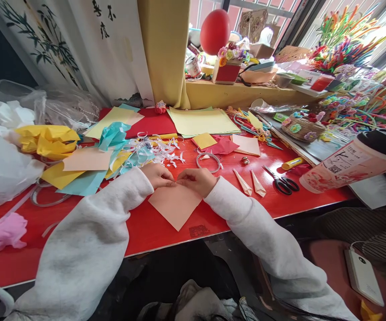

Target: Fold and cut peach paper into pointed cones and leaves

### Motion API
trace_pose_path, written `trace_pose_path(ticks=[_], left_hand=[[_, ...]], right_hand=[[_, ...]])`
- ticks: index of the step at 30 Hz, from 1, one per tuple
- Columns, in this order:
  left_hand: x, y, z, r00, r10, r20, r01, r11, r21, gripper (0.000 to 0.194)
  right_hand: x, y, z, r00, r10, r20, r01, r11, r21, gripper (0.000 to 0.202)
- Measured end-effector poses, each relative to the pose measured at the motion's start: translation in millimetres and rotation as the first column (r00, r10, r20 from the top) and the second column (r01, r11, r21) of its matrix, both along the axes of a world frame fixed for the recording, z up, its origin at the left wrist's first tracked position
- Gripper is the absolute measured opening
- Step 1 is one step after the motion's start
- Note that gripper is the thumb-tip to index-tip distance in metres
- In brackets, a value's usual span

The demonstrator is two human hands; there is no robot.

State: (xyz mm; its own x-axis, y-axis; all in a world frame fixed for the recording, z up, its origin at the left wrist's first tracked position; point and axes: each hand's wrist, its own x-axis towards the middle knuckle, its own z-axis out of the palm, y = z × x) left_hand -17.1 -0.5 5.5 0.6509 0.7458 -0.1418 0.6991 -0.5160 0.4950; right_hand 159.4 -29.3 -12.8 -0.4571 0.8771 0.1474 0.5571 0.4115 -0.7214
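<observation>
A peach square of paper lies at the red table's front edge, turned so one corner points toward me. My left hand and my right hand meet at its far side, fingers closed on the paper. The fingers cover the far corner, so any fold there is hidden. Just beyond my right hand is a roll of tape. To the right lie two narrow folded paper cones, black-handled scissors and a small gold bell.
Coloured sheets, white paper shreds and a plastic bag crowd the left. Yellow paper lies at the back. At right stand a tilted drink cup, a yellow glue stick and a flower-trimmed basket.
</observation>
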Motion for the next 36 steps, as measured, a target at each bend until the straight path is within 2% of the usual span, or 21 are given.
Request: trace_pose_path(ticks=[7, 11, 18, 25, 32, 36], left_hand=[[0.2, 0.8, -3.4, 1.0, 0.013, 0.007, -0.013, 1.0, 0.021, 0.032], [-2.2, 1.5, -2.2, 0.999, -0.014, 0.041, 0.014, 1.0, 0.003, 0.027], [0.4, -2.4, 2.4, 0.999, 0.028, 0.021, -0.028, 1.0, 0.009, 0.03], [-0.1, 1.0, -0.1, 0.997, 0.008, -0.074, -0.004, 0.998, 0.062, 0.034], [0.1, 1.0, -3.3, 0.999, 0.023, -0.023, -0.022, 0.998, 0.057, 0.039], [-0.5, 2.3, -4.4, 1.0, -0.014, 0.024, 0.012, 0.995, 0.101, 0.036]], right_hand=[[1.8, 2.7, -1.7, 0.997, 0.052, 0.065, -0.056, 0.996, 0.064, 0.014], [1.7, 2.1, -0.8, 0.998, 0.051, 0.046, -0.053, 0.997, 0.054, 0.016], [0.5, 0.1, 4.0, 0.997, 0.016, 0.07, -0.019, 0.999, 0.04, 0.018], [1.5, 1.5, 2.6, 1.0, 0.015, 0.003, -0.015, 1.0, 0.019, 0.015], [1.9, 3.5, 1.0, 0.999, 0.001, -0.043, -0.001, 1.0, 0.001, 0.012], [3.2, 5.9, -1.7, 0.998, 0.004, -0.062, -0.004, 1.0, 0.007, 0.013]])
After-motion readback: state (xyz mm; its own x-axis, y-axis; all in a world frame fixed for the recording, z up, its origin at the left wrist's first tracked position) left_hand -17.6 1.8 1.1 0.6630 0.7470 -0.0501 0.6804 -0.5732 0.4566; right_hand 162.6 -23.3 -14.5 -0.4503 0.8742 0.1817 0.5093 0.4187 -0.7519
